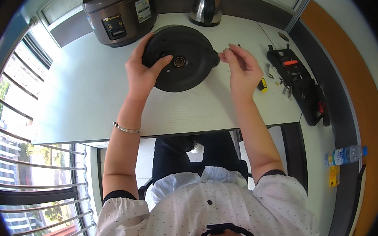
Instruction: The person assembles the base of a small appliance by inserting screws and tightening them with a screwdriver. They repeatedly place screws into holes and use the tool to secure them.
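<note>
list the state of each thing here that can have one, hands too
left hand: gripping black disc
right hand: fingertips together at disc's right edge
black disc: held, face toward camera
rice cooker: upright, top cut off by picture
kettle: upright
tool case: open
bottle: on its side, capped

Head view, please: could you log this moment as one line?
left hand: grips round black disc; right hand: by disc's edge, contact unclear; nearby: rice cooker, kettle, black tool case
</note>
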A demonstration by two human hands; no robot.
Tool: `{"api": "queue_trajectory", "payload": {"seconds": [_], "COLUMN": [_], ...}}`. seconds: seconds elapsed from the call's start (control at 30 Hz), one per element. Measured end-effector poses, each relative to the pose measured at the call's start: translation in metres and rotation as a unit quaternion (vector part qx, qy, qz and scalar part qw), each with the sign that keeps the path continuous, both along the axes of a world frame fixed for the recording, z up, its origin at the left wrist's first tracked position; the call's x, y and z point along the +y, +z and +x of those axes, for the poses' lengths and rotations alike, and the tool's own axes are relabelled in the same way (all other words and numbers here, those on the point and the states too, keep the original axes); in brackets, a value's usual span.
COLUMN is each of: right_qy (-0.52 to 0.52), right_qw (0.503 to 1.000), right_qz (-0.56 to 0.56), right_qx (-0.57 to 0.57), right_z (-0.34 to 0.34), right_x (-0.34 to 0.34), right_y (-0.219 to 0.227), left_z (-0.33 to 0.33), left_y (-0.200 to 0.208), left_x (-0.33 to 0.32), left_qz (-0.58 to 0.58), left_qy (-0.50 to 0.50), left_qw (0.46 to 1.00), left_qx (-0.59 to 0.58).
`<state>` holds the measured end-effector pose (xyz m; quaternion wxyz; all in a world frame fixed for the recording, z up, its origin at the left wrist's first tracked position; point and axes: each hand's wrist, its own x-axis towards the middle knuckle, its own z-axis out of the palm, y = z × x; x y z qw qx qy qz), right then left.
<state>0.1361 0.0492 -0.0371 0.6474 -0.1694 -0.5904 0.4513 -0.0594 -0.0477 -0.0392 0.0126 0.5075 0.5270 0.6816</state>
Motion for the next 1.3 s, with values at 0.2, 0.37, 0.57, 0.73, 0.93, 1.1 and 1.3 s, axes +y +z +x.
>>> {"api": "queue_trajectory", "payload": {"seconds": [0.2, 0.37, 0.57, 0.73, 0.93, 1.1, 1.3], "right_qy": [0.090, 0.155, 0.170, 0.170, 0.142, 0.088, 0.044], "right_qw": [0.994, 0.983, 0.980, 0.979, 0.982, 0.988, 0.980], "right_qz": [-0.056, -0.070, -0.068, -0.071, -0.037, 0.061, 0.172], "right_qx": [-0.026, -0.069, -0.077, -0.081, -0.115, -0.115, -0.089], "right_z": [0.013, 0.012, 0.005, -0.002, -0.009, -0.023, -0.050], "right_x": [-0.028, -0.030, -0.025, -0.025, -0.025, -0.030, -0.020], "right_y": [-0.008, -0.008, -0.010, -0.010, -0.004, 0.006, 0.002], "left_z": [0.003, 0.002, 0.004, 0.005, 0.012, 0.010, 0.006], "left_y": [0.005, 0.006, 0.006, 0.002, 0.005, 0.001, -0.004], "left_x": [-0.003, -0.003, -0.004, -0.003, -0.004, -0.002, 0.001], "left_qz": [-0.011, 0.004, -0.001, 0.014, -0.004, 0.014, 0.010], "left_qy": [0.008, 0.006, 0.019, 0.022, 0.029, 0.033, 0.045], "left_qw": [0.997, 0.994, 0.993, 0.994, 0.995, 0.997, 0.998], "left_qx": [-0.075, -0.107, -0.116, -0.109, -0.091, -0.072, -0.046]}}
